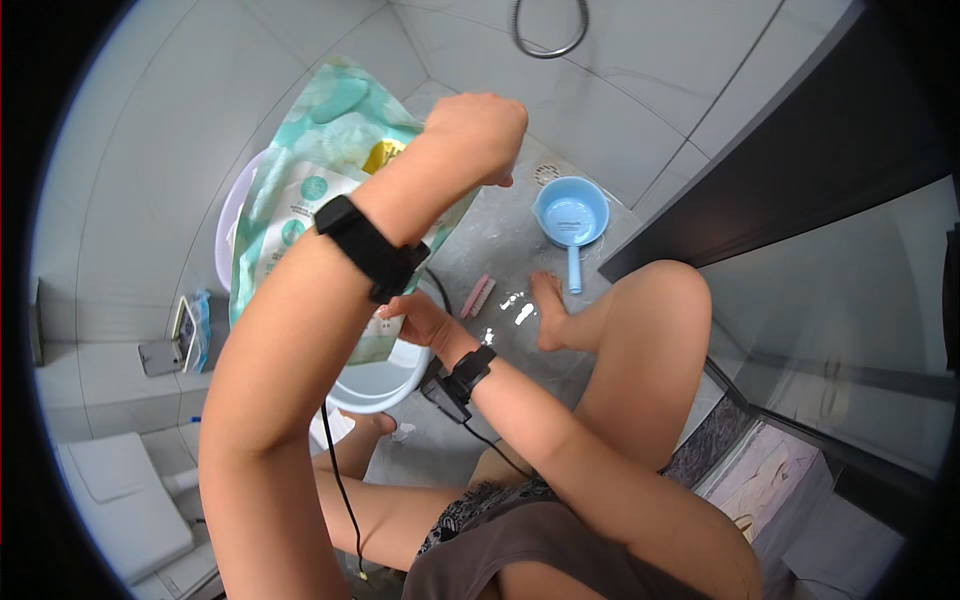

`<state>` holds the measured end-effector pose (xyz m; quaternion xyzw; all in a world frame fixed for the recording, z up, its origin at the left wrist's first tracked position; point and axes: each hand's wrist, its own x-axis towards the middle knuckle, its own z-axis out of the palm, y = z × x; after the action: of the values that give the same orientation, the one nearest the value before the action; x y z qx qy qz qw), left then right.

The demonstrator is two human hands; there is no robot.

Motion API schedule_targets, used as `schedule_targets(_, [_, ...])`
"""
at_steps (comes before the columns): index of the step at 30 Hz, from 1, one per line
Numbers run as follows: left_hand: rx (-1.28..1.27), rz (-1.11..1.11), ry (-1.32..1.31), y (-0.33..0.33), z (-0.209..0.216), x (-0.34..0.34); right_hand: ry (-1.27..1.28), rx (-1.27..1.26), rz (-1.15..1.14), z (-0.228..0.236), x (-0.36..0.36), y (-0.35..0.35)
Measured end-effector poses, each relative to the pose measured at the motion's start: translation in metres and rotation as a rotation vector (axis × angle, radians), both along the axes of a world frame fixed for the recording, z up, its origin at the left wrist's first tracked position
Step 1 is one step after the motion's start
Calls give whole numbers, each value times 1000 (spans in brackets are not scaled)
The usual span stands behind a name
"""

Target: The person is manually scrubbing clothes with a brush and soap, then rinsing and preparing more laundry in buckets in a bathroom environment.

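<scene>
A large green-and-white printed plastic bag (290, 210) is tilted over a pale blue basin (385, 400). My left hand (475, 130) is raised at the bag's upper right side, its fingers curled closed at the bag's edge. Part of the bag is hidden behind my left forearm. Lower down, my right hand (418, 318) grips the bag's lower end just above the basin, with some fingers hidden. Whether anything comes out of the bag cannot be seen.
A light purple basin (228, 225) stands behind the bag. On the wet grey floor lie a pink brush (478, 297) and a blue dipper (573, 210), near a drain (546, 174). A phone (160, 358) rests on the left ledge. A dark-framed glass panel (830, 290) stands right.
</scene>
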<state>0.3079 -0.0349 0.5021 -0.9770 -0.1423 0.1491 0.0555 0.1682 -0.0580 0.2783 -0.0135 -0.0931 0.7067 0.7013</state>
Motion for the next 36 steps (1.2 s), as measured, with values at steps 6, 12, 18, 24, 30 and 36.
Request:
schedule_targets(6, [-34, -64, 256, -18, -41, 64, 209, -32, -114, 12, 18, -12])
schedule_targets(12, [-68, -85, 230, -22, -65, 92, 386, 2, -119, 5, 38, -8])
schedule_targets(18, [-60, -87, 252, -20, -72, 98, 379, 33, -138, 9, 42, -9])
schedule_targets(24, [-156, -27, -4, -4, -40, 90, 195, -88, -213, -7, 66, -14])
schedule_targets(30, [-395, 101, -234, 43, -15, 62, -187, -272, -409, -12, 96, -25])
schedule_targets(36, [-604, 226, -461, 69, -7, 23, -552, -559, -665, -4, 104, -29])
